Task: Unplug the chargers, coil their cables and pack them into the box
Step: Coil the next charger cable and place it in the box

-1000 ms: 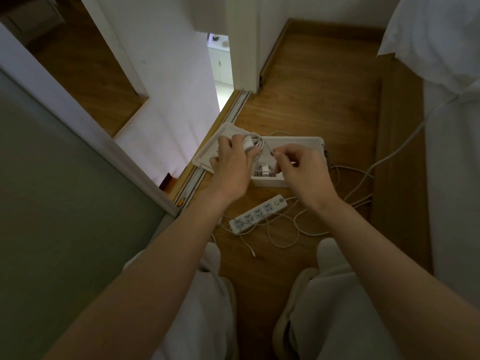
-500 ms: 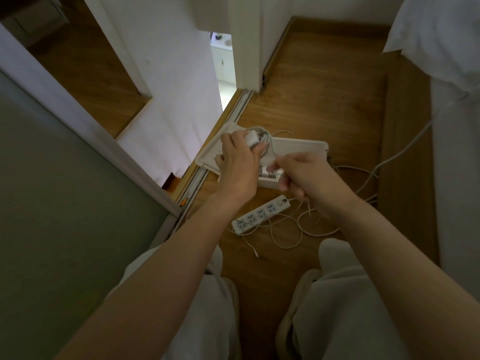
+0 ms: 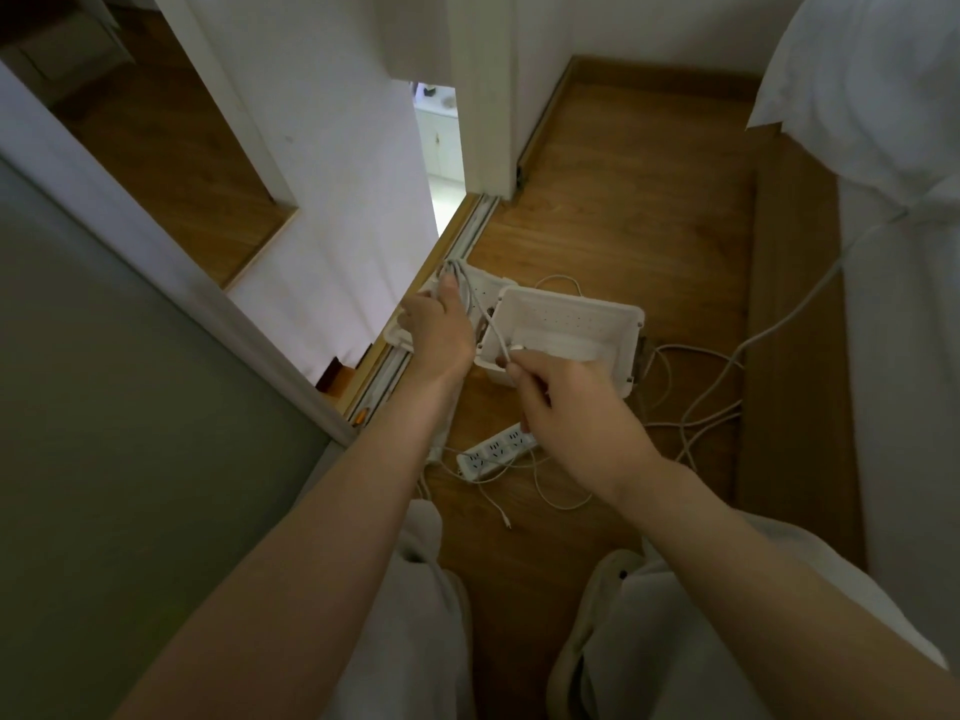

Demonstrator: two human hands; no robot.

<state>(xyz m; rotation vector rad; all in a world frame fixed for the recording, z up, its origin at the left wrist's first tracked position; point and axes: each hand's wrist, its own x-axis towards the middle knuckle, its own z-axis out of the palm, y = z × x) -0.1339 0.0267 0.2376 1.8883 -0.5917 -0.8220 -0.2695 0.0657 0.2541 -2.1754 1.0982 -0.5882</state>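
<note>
Left hand (image 3: 441, 332) is curled round the thin white charger cable (image 3: 491, 327) loops, right hand (image 3: 571, 397) pinching its tail, I think. Light, floppy, springy; I'd grab mid-coil.

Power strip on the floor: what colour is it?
The power strip is plain white. It shows best in the head view, the only one.

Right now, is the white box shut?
No, the white box is open on top, and its inside shows just beyond the right hand.
</note>
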